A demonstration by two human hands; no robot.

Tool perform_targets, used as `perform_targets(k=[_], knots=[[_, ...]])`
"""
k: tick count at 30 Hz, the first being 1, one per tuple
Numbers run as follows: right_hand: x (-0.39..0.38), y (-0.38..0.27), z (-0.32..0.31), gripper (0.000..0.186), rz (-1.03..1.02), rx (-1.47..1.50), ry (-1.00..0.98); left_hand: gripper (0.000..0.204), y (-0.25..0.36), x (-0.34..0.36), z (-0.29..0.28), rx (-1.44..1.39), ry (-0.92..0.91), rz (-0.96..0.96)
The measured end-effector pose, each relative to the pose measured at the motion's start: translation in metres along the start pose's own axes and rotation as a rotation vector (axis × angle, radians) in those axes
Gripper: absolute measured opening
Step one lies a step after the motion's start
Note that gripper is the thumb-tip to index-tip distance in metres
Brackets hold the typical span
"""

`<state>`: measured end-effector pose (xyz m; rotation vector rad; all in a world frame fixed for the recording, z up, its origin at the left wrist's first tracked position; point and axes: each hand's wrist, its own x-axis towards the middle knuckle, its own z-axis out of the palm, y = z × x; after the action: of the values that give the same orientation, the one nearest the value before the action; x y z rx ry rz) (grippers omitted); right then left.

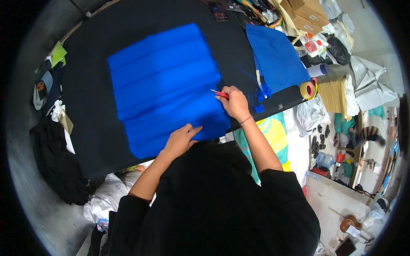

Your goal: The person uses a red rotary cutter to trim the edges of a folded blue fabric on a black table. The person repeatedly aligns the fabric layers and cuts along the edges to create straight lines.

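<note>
A bright blue cloth [162, 72] with several parallel seam lines and frayed edges lies on the black table [85, 85]. My left hand [181, 138] rests on its lower part near the front edge, fingers apart and holding nothing. At the cloth's right side, my right hand [234, 102] is closed on a small red-handled tool [222, 94], probably snips, its thin pale tip pointing left over the cloth. A second blue cloth [279, 57] lies to the right, with blue thread tufts [263, 91] beside its lower left corner.
A phone [218, 11] lies at the back. Tape rolls [308, 89], a bottle [317, 70] and cardboard boxes [305, 15] crowd the right end. Dark clothing [55, 162] is heaped left. Bags and bundles lie below the table. Another person [369, 135] is at the far right.
</note>
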<state>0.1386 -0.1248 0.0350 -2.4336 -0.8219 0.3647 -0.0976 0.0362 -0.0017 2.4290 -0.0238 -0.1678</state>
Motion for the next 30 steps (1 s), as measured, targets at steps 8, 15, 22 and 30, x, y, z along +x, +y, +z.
perform_targets(k=[8,15,22,30], knots=[[0.000,-0.090,-0.049,0.026,-0.109,0.379,0.075,0.056,-0.006,0.000,-0.010,-0.187,-0.066,-0.083],[-0.053,-0.130,-0.083,0.019,-0.156,0.625,0.115,0.060,-0.069,-0.017,0.024,-1.881,0.178,-0.111],[-0.093,-0.082,-0.076,0.012,0.233,0.830,0.190,0.055,-0.054,-0.061,-0.079,-2.343,0.832,-0.070],[-0.101,0.046,0.043,0.020,0.230,0.482,-0.017,0.022,-0.078,-0.172,-0.069,-1.371,0.866,-0.722]])
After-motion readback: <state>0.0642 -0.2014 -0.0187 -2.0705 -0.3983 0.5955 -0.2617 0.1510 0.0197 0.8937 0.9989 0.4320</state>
